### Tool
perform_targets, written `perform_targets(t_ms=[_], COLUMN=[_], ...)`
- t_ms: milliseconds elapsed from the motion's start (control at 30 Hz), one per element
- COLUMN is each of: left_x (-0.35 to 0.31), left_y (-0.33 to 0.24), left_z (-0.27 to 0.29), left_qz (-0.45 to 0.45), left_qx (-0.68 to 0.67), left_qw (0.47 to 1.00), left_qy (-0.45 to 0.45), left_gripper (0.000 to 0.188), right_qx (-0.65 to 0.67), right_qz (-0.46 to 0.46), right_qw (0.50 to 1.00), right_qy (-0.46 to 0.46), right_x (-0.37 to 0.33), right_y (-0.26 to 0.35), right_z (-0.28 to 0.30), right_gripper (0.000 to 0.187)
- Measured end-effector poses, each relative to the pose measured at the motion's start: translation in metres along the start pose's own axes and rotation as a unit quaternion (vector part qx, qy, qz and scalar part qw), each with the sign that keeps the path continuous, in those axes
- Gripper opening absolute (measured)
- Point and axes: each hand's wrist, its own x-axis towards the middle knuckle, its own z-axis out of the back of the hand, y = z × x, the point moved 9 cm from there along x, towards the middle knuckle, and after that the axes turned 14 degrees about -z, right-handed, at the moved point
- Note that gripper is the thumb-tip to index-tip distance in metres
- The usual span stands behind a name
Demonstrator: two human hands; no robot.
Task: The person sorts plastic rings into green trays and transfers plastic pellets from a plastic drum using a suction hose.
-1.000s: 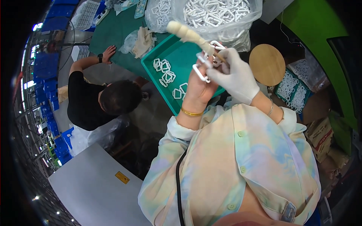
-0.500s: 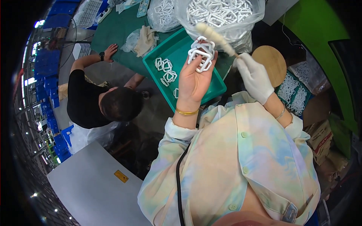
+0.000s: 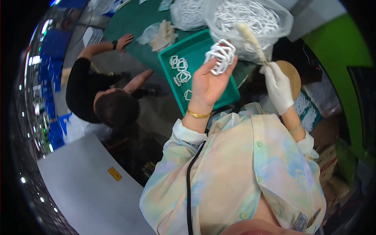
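Several white open-frame rings (image 3: 221,56), overlapping in a bunch, are gripped between the thumb and fingers of my bare left hand (image 3: 207,88), above a green tray (image 3: 199,42). My right hand (image 3: 279,89), in a white glove, is closed round the thin handle of a cream, fuzzy-headed stick (image 3: 250,38). The fuzzy head points up and left, apart from the rings and in front of a clear bag. More white rings (image 3: 183,76) lie loose along the tray's left side. My left hand and forearm hide part of the tray.
A clear bag (image 3: 288,25) full of white rings stands beyond the tray, with a smaller bag (image 3: 188,15) beside it. Right of my gloved hand is a round wooden disc (image 3: 294,80). A person in black (image 3: 80,88) leans on the green table (image 3: 131,23) at left.
The view has shifted, so the tray and bags sit further right. The fuzzy stick has moved away from the rings and tilted more upright. The rings have turned in my left hand.
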Motion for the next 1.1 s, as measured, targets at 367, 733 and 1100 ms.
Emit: perform_targets(t_ms=[367,733,1100], left_x=[-0.011,-0.041,-0.08], left_y=[-0.007,-0.021,-0.051], left_z=[0.023,0.051,0.07], left_qz=[-0.035,-0.073,-0.127], left_qx=[-0.042,-0.077,0.05], left_qw=[0.998,0.994,0.988], left_qy=[-0.004,0.017,-0.065], left_gripper=[0.041,0.039,0.03], right_qx=[0.015,0.034,-0.051], right_qz=[0.017,-0.002,0.039], right_qw=[0.995,0.987,0.959], right_qy=[0.097,0.158,0.274], right_x=[-0.004,-0.008,-0.044], right_y=[0.005,0.032,0.072], right_z=[-0.028,-0.075,-0.157], right_gripper=[0.022,0.019,0.039])
